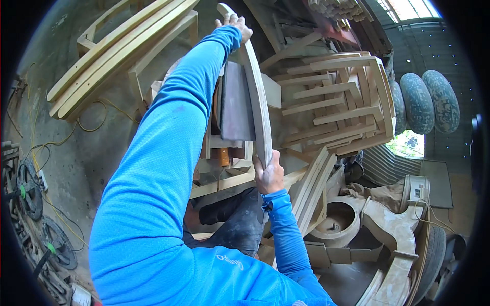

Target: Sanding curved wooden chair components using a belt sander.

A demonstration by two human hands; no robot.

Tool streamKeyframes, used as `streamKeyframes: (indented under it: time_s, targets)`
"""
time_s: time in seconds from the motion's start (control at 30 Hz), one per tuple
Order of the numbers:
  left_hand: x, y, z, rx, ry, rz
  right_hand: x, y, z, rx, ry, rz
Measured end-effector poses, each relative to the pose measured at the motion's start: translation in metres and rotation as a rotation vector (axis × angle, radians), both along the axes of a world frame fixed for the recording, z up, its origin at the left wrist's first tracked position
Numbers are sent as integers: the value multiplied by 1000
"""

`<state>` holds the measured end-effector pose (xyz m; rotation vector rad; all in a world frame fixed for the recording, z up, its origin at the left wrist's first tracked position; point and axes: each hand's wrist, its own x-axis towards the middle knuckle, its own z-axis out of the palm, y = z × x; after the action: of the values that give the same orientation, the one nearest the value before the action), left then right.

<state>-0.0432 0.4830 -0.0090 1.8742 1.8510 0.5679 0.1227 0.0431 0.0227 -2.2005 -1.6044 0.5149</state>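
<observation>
A long, slightly curved wooden slat (258, 97) runs from the upper middle down toward my body. My left hand (236, 26) is closed over its far end, that arm stretched straight out. At the near end, my right hand (270, 173) wraps round the slat with the thumb on its left side. Left of the slat, right along its edge, is a dark, flat, belt-like surface (237, 102); I cannot tell whether the two touch. Below that surface an orange part (223, 156) shows between pieces of wood.
Curved wooden frames (122, 51) lie at the upper left, near a yellow cable (66, 137). Stacked wooden frames (337, 102) fill the right. A cast metal machine (393, 224) stands at the lower right, with large rounded tubes (418, 102) beyond. Spoked wheels (30, 188) lie at the left.
</observation>
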Motion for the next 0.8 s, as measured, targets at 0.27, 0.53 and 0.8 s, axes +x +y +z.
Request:
streamKeyframes:
  time_s: [0.27, 0.53, 0.8]
  targets:
    - [10, -106, 31, -87, 13, -81, 34, -99, 17, 5, 26, 81]
    - [46, -296, 75, -44, -21, -205, 47, -283, 27, 59, 105, 50]
    - [61, -426, 99, 113, 31, -350, 64, -414, 30, 10, 241, -110]
